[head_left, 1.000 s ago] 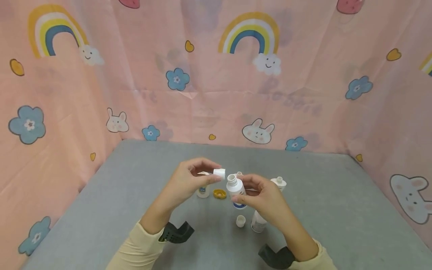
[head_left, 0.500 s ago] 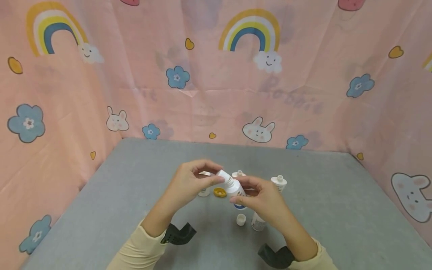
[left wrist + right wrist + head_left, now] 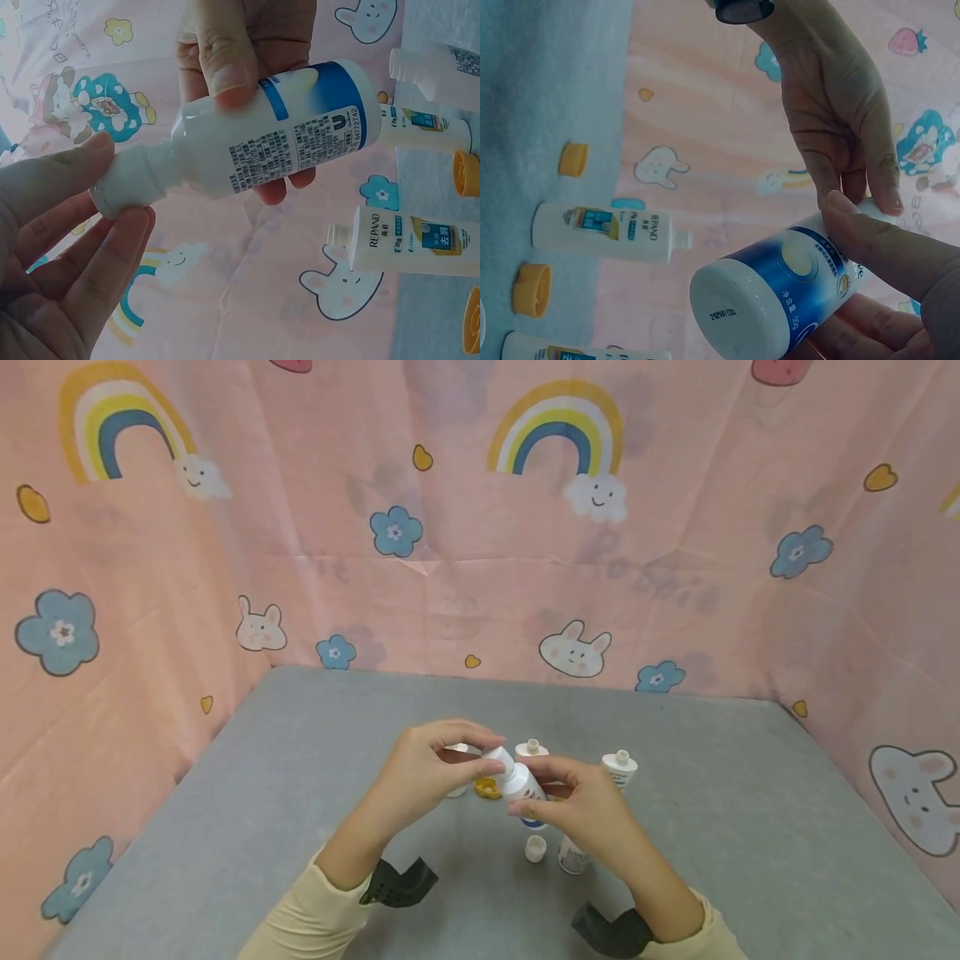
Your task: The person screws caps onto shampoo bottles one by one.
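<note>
- Left hand (image 3: 431, 768) pinches a white cap (image 3: 131, 180) between thumb and fingertips, the gap between them only as wide as the cap
- Right hand (image 3: 588, 797) has its thumb and fingers curled around the body of a blue-and-white bottle (image 3: 274, 146)
- This bottle is held above the grey table (image 3: 712, 827), tilted, its neck leaning toward the left hand
- The white cap sits at the bottle's mouth, a strip of neck showing below it; how tightly it fits cannot be told
- The bottle's walls are opaque, so its contents are hidden
- Two white REPAND bottles, one (image 3: 409, 244) and another (image 3: 424, 129), stand upright on the table with bare necks, their contents also hidden
- Yellow caps, one (image 3: 574, 160) and another (image 3: 532, 289), lie near them
- Partly hidden below the right hand is a pale bottle (image 3: 573, 857); its fill cannot be read
- Just beside it, a small white lid (image 3: 535, 849) rests hollow side up
</note>
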A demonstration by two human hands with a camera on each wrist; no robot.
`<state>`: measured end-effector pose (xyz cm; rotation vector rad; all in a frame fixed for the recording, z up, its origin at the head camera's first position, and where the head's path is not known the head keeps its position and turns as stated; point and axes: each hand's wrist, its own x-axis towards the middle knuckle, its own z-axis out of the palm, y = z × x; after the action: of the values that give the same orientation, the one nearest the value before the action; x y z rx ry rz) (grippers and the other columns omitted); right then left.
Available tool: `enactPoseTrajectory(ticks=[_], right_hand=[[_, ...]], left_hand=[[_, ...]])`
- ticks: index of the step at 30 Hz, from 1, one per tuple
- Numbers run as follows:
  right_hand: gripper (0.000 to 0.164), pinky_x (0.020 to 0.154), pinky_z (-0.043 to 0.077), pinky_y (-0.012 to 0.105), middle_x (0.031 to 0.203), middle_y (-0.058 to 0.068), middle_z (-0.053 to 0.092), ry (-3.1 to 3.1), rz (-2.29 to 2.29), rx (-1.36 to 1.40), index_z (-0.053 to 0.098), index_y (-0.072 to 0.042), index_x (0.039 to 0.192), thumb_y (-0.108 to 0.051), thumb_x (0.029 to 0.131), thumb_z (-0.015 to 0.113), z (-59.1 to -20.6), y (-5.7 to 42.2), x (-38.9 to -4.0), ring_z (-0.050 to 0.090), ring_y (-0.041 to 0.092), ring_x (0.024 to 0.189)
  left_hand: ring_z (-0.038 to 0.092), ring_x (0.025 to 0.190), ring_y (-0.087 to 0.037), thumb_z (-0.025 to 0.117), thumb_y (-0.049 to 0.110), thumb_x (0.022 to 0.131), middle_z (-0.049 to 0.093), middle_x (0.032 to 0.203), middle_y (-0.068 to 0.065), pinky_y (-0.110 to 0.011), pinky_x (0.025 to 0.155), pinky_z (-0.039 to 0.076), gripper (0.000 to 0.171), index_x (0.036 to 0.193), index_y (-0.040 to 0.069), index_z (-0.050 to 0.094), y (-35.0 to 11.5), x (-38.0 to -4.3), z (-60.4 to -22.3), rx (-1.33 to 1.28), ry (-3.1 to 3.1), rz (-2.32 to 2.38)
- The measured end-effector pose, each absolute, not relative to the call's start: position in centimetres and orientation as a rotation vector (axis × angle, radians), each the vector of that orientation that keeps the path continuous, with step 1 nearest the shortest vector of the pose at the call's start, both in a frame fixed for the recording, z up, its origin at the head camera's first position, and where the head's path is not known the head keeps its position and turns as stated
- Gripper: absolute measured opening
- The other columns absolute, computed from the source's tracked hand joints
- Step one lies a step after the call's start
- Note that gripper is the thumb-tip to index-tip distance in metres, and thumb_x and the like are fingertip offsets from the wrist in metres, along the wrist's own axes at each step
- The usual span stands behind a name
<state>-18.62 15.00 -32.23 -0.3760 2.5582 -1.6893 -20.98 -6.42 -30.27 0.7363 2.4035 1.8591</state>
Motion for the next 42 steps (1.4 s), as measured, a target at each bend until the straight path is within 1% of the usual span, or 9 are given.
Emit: enactPoseTrajectory(ticks=[5,13,18,20,23,27,30,35,42], right_hand=[[0.047,0.078,0.062,0.029,0.123,0.02,0.068,2.561,-1.683,-0.379,0.067,0.0,0.123,-0.017,0.082,0.082,-32.24,15.01,-18.54,0.072,0.029,0.104],[0.045,0.077,0.061,0.028,0.118,0.017,0.07,2.55,-1.672,-0.355,0.07,-0.002,0.119,-0.019,0.08,0.084,-32.34,15.02,-18.64,0.072,0.028,0.105],[0.045,0.077,0.061,0.027,0.117,0.017,0.071,2.541,-1.683,-0.367,0.07,-0.002,0.118,-0.018,0.079,0.084,-32.37,15.04,-18.71,0.073,0.026,0.102],[0.044,0.077,0.061,0.027,0.116,0.017,0.071,2.541,-1.691,-0.368,0.07,-0.002,0.118,-0.017,0.079,0.085,-32.38,15.02,-18.75,0.073,0.025,0.1],[0.045,0.077,0.061,0.027,0.117,0.017,0.071,2.55,-1.693,-0.377,0.07,-0.001,0.118,-0.017,0.079,0.085,-32.34,14.99,-18.77,0.073,0.025,0.1],[0.045,0.077,0.061,0.028,0.119,0.017,0.071,2.566,-1.673,-0.368,0.07,-0.001,0.119,-0.016,0.079,0.084,-32.28,14.92,-18.74,0.073,0.027,0.102],[0.046,0.078,0.061,0.028,0.119,0.017,0.071,2.577,-1.654,-0.357,0.07,-0.003,0.121,-0.015,0.079,0.085,-32.26,14.86,-18.7,0.072,0.027,0.103],[0.047,0.078,0.061,0.028,0.119,0.018,0.07,2.592,-1.638,-0.379,0.069,-0.002,0.121,-0.016,0.079,0.084,-32.2,14.86,-18.66,0.072,0.028,0.103],[0.047,0.079,0.061,0.028,0.118,0.017,0.071,2.58,-1.639,-0.39,0.069,-0.003,0.121,-0.017,0.079,0.084,-32.31,14.98,-18.68,0.072,0.028,0.104]], left_hand=[[0.072,0.1,-0.016,0.08,0.015,0.084,0.072,0.114,-0.004,-0.024,0.081,0.06,0.026,0.109,0.012,0.077,-6.35,-21.01,-30.43,0.77,2.42,1.818],[0.072,0.102,-0.017,0.078,0.009,0.085,0.071,0.116,-0.005,-0.023,0.085,0.059,0.027,0.111,0.01,0.075,-6.3,-20.95,-30.43,0.815,2.399,1.804],[0.071,0.11,-0.023,0.079,0.011,0.085,0.068,0.126,-0.007,-0.027,0.084,0.06,0.038,0.121,0.012,0.071,-6.51,-21.0,-30.43,0.734,2.334,1.822],[0.07,0.111,-0.024,0.08,0.014,0.084,0.068,0.127,-0.006,-0.029,0.085,0.06,0.04,0.123,0.013,0.069,-6.61,-21.06,-30.38,0.679,2.343,1.822],[0.072,0.103,-0.018,0.081,0.019,0.083,0.072,0.118,-0.004,-0.029,0.084,0.06,0.037,0.118,0.014,0.072,-6.65,-21.19,-30.31,0.607,2.415,1.791],[0.072,0.089,-0.012,0.082,0.025,0.082,0.076,0.101,-0.001,-0.027,0.077,0.06,0.026,0.105,0.015,0.076,-6.56,-21.26,-30.23,0.555,2.496,1.729],[0.071,0.084,-0.011,0.083,0.025,0.082,0.076,0.095,-0.001,-0.026,0.074,0.059,0.021,0.1,0.016,0.077,-6.51,-21.22,-30.19,0.557,2.509,1.708],[0.074,0.083,-0.013,0.081,0.022,0.084,0.076,0.103,-0.004,-0.027,0.072,0.06,0.023,0.105,0.014,0.077,-6.63,-21.12,-30.21,0.602,2.468,1.709],[0.075,0.089,-0.016,0.079,0.017,0.086,0.073,0.112,-0.005,-0.027,0.076,0.061,0.025,0.11,0.013,0.075,-6.85,-21.02,-30.17,0.696,2.413,1.712]])
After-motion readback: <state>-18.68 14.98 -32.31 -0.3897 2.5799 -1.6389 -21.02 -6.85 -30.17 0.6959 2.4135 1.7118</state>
